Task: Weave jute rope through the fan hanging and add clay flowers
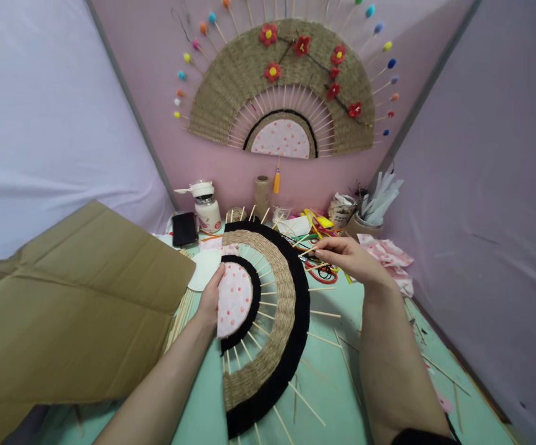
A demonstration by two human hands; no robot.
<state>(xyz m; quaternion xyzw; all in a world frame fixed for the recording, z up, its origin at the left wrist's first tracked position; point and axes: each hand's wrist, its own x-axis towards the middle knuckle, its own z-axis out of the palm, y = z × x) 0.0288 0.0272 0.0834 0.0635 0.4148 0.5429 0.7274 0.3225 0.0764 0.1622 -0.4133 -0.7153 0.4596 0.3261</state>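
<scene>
- L hand (209, 301): fingers gripping black-&-tan woven half-round fan (287, 298); brace firmly.
- R hand (349, 256): fingers pinching thin pale wood stick (308, 251); guide straight, w/o bending.

From my remote seat I see two bare hands, the left hand (210, 300) and the right hand (346, 253), both with slender fingers. The left forearm (161, 383) is smooth and uncovered as far as my view reaches, broadening away from the wrist. The right forearm (383, 346) is bare too, and it widens towards the elbow, where I make out a black sleeve (420, 437). Only its plain, dark edge shows, so I cannot tell the garment's cut or fabric.
</scene>
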